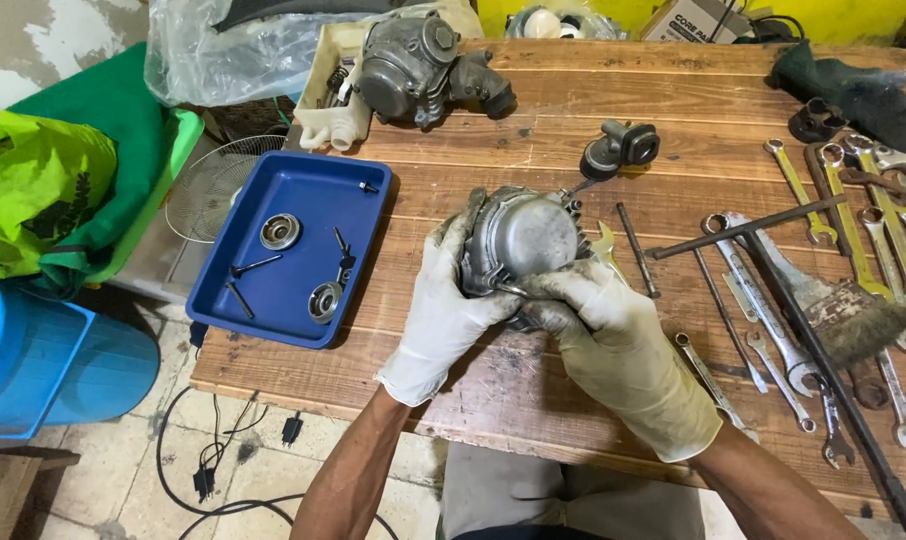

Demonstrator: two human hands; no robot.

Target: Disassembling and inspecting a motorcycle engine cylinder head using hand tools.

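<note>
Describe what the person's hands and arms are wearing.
Both the left hand and right hand wear thin whitish rubber gloves, wrinkled and smeared with dark grease, dirtiest at the fingers. The cuffs end loosely just past the wrists. The forearms are bare, with no sleeves, watch or jewellery visible.

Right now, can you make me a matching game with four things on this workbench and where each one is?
Things:
1. round grey metal engine cover
2. blue tray
3. row of wrenches
4. dirty paintbrush

Places:
A. on the right side of the wooden table
B. lying across the tools, bristles toward the person
C. held between the left hand and right hand
D. at the table's left edge, with small metal parts inside

Pairs: 1-C, 2-D, 3-A, 4-B
</note>
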